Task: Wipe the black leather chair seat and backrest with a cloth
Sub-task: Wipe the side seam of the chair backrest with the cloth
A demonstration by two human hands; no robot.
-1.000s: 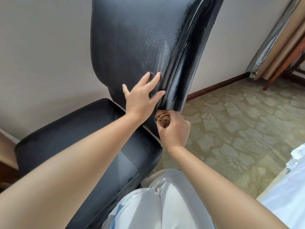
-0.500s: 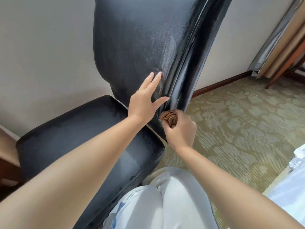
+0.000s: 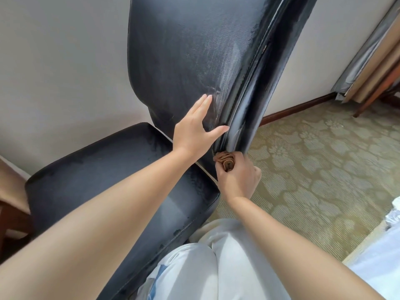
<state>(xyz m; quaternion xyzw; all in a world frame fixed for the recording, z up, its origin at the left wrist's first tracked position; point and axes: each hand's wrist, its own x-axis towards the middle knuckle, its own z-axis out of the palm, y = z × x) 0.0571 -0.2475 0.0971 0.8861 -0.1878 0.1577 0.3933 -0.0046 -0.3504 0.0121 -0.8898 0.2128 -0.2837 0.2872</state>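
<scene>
There is one black leather chair, with one seat [image 3: 112, 182] and one tall backrest [image 3: 194, 57], one brown cloth [image 3: 225, 160], and two bare hands at work on them. The left hand [image 3: 194, 135] lies flat against the lower front of the backrest, its fingers [image 3: 202, 105] straight and close together pointing up the leather, the thumb spread out to the right toward the backrest's side edge; it holds nothing and only presses on the surface. The right hand [image 3: 240, 180] is curled into a fist around the cloth, which is bunched into a wad that sticks out of the top of the fist and touches the bottom of the backrest's side edge, just above the rear corner of the seat. The seat lies below and to the left of both hands, under the left forearm. The chair stands against a pale wall [image 3: 54, 72] on a patterned green carpet [image 3: 313, 169]; the person's light trousers [image 3: 216, 271] show at the bottom, just beside the seat's front corner
</scene>
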